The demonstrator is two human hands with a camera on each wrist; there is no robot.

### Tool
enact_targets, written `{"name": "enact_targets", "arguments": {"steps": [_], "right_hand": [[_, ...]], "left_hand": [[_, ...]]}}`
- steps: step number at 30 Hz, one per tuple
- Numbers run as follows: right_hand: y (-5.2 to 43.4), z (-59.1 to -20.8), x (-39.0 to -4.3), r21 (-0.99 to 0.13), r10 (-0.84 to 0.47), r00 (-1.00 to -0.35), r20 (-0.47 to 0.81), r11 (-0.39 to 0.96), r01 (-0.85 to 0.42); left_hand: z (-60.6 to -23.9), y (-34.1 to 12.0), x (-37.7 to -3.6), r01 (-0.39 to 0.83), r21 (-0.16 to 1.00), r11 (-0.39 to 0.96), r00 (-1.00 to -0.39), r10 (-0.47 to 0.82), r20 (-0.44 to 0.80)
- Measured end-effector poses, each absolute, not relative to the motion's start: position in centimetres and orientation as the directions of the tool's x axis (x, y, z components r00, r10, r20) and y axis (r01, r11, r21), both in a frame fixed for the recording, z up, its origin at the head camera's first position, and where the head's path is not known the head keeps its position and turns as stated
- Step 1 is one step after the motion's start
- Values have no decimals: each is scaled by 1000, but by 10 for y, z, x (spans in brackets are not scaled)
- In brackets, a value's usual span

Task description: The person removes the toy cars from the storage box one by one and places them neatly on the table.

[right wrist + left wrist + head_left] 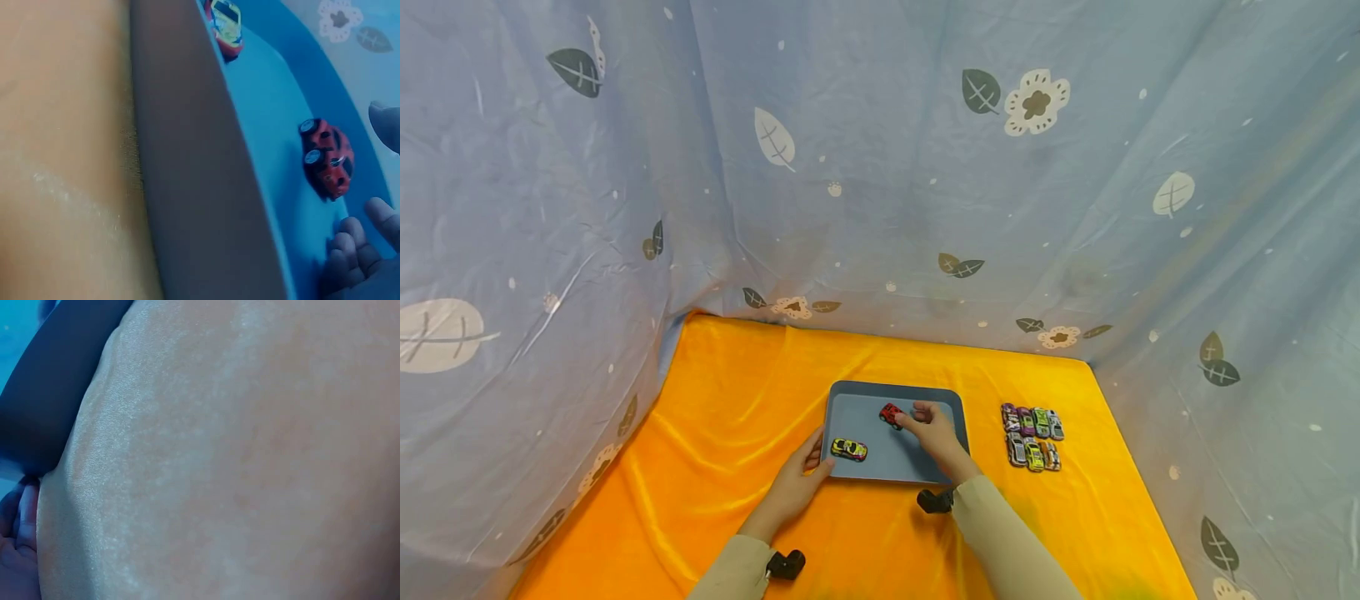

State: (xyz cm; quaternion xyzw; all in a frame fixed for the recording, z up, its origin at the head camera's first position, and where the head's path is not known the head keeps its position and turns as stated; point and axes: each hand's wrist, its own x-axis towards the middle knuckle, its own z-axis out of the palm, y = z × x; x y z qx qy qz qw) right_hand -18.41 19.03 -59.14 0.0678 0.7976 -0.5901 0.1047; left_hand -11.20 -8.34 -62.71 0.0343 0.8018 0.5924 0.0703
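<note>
A grey-blue tray [880, 478] lies on the orange cloth. At its near left corner my left hand [793, 487] holds it, thumb at the rim and fingers against the outer wall; in the left wrist view only a few of those fingers [26, 519] show, low beside the dark wall. Inside the tray sit a yellow toy car [849, 450], near the left, and a red toy car [891, 415], farther back. My right hand [936, 435] reaches over the tray beside the red car. In the right wrist view its fingers are spread, apart from the red car [328, 159].
Several small toy cars [1032, 435] stand in two rows on the orange cloth [1105, 492] to the right of the tray. A pale blue curtain [880, 208] with leaf and flower prints hangs behind and on both sides.
</note>
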Motion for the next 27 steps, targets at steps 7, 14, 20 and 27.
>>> {"name": "enact_targets", "arguments": {"steps": [7, 14, 20, 27], "right_hand": [[186, -604, -189, -914, -14, -959, -284, 306, 266], [181, -607, -189, -915, -6, -963, -268, 315, 252], [178, -605, -187, -921, -45, -970, -241, 327, 213], [175, -608, -189, -893, 28, -968, -249, 381, 241]], "left_hand": [[-628, -82, -113, -20, 957, 290, -987, 146, -64], [-628, -83, -113, -2, 956, 293, -988, 149, -47], [-628, -85, -112, -10, 954, 299, -987, 150, -57], [-629, -84, -114, -13, 952, 307, -987, 150, -62]]}}
